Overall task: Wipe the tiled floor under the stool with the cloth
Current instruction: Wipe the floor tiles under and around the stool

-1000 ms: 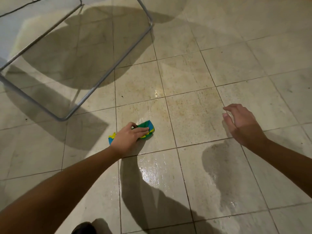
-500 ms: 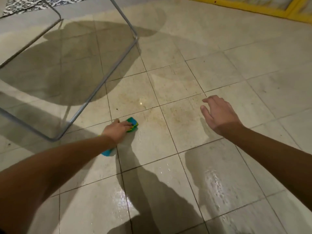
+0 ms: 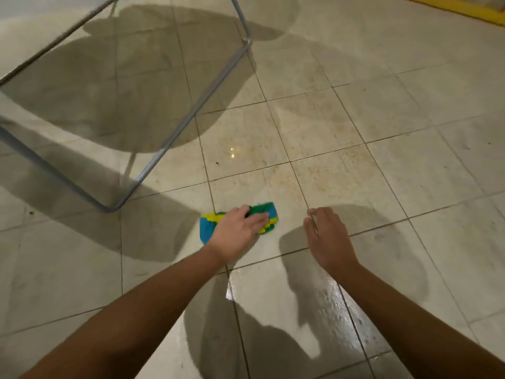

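While the left hand (image 3: 240, 231) presses flat on the cloth (image 3: 266, 212), out on the floor (image 3: 355, 119) near the stool (image 3: 144, 170) frame's corner, the right hand (image 3: 328, 236) hangs loose, empty. Mid-wipe, I'd say; the next stroke wants a push left, under the frame.

One wide-angle head view, looking forward and steeply down from above the tiled floor (image 3: 355, 119), close enough that the left forearm (image 3: 136, 310) and right forearm (image 3: 410, 310) fill the near edge. The stool frame (image 3: 172, 138) lies far left, a yellow strip (image 3: 464, 8) far right.
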A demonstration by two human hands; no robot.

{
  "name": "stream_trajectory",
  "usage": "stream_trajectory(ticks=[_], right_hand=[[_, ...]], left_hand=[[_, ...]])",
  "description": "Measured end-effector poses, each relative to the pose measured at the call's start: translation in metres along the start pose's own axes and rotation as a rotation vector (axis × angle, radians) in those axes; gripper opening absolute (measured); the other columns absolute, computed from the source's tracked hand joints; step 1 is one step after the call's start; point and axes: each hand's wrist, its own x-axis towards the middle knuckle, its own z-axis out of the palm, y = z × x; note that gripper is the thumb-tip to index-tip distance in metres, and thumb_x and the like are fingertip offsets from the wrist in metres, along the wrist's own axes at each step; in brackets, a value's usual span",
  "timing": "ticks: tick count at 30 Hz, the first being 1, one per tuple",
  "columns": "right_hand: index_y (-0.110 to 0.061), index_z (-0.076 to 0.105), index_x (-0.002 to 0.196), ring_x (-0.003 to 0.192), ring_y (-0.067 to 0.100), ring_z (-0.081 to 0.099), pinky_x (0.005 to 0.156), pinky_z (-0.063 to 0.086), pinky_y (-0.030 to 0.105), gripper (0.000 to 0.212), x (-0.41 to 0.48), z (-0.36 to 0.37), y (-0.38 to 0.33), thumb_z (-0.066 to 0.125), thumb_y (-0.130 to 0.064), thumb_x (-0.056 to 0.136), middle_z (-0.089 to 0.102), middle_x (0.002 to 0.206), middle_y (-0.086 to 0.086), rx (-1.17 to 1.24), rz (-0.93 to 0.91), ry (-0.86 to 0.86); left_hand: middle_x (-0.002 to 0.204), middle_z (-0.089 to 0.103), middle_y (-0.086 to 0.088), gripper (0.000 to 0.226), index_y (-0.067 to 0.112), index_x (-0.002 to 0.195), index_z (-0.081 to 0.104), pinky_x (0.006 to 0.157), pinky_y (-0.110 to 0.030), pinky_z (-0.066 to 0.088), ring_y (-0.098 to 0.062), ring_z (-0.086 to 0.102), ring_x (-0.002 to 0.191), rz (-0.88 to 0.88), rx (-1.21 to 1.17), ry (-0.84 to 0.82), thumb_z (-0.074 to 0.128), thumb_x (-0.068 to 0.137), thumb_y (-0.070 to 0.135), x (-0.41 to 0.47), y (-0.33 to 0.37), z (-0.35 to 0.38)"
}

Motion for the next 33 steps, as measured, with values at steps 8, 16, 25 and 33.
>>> stream_trajectory(ticks=[8, 16, 25, 33], right_hand=[[-0.003, 0.054, 0.118, 0.109, 0.026, 0.049, 0.095, 0.033, 0.033, 0.029, 0.015, -0.012, 0.005, 0.041, -0.018, 0.097, 0.054, 0.12, 0.012, -0.029, -0.009, 0.02], [-0.004, 0.055, 0.118, 0.106, 0.025, 0.049, 0.092, 0.034, 0.033, 0.029, 0.026, 0.004, 0.001, 0.038, -0.017, 0.096, 0.054, 0.118, 0.011, -0.021, 0.026, 0.011], [-0.004, 0.053, 0.12, 0.112, 0.024, 0.047, 0.097, 0.032, 0.033, 0.03, 0.04, 0.004, -0.015, 0.04, -0.017, 0.096, 0.053, 0.122, 0.011, 0.007, 0.004, 0.047], [-0.001, 0.054, 0.118, 0.11, 0.026, 0.049, 0.099, 0.033, 0.036, 0.031, 0.052, 0.012, -0.017, 0.039, -0.017, 0.096, 0.055, 0.119, 0.015, 0.003, 0.026, 0.078]], left_hand=[[0.132, 0.056, -0.001, 0.043, 0.012, 0.121, 0.058, 0.08, -0.024, 0.038, -0.02, 0.055, 0.092, -0.454, -0.095, 0.074, 0.062, 0.078, 0.01, -0.033, -0.041, 0.003], [0.095, 0.073, 0.011, 0.04, 0.022, 0.09, 0.074, 0.051, -0.02, 0.045, -0.015, 0.058, 0.06, -0.059, 0.011, 0.017, 0.037, 0.075, 0.021, -0.015, -0.021, -0.002], [0.131, 0.05, -0.004, 0.038, 0.025, 0.132, 0.047, 0.078, -0.022, 0.036, -0.017, 0.04, 0.098, -0.559, -0.098, 0.065, 0.041, 0.095, 0.022, -0.048, -0.073, 0.004], [0.124, 0.062, -0.003, 0.053, 0.01, 0.118, 0.061, 0.058, -0.025, 0.048, -0.023, 0.058, 0.081, -0.411, -0.062, 0.023, 0.07, 0.065, 0.01, -0.04, -0.034, 0.005]])
